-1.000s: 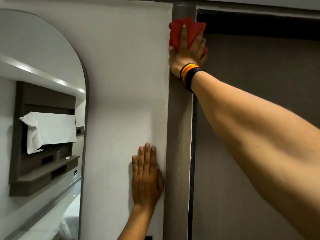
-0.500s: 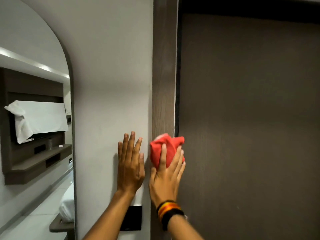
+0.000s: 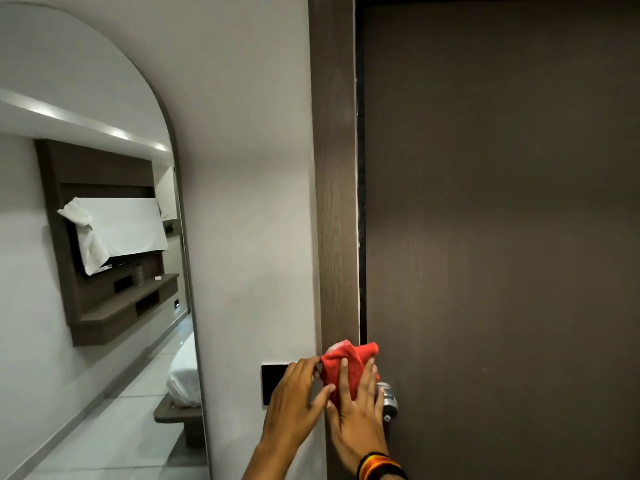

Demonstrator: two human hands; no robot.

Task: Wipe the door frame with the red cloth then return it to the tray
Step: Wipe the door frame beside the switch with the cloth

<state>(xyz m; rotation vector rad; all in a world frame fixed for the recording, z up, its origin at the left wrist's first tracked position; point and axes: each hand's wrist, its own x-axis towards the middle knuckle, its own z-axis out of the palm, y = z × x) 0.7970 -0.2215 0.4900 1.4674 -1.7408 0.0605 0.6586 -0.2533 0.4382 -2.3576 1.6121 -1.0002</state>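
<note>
The brown wooden door frame (image 3: 334, 168) runs upright through the middle of the view, between a white wall and a dark door. The bunched red cloth (image 3: 343, 365) is pressed against the frame low down, near the handle's height. My right hand (image 3: 356, 407) lies flat over the cloth with fingers spread, a striped band on its wrist. My left hand (image 3: 298, 396) is just left of it, its fingertips pinching the cloth's left edge. No tray is in view.
The dark door (image 3: 502, 237) fills the right side, with a silver handle (image 3: 388, 400) partly hidden behind my right hand. A black wall plate (image 3: 272, 379) sits under my left hand. An arched mirror (image 3: 93, 271) on the left reflects the room.
My right hand has slid the red cloth from the top of the frame down to handle height. My left hand left the wall and came onto the cloth's edge.
</note>
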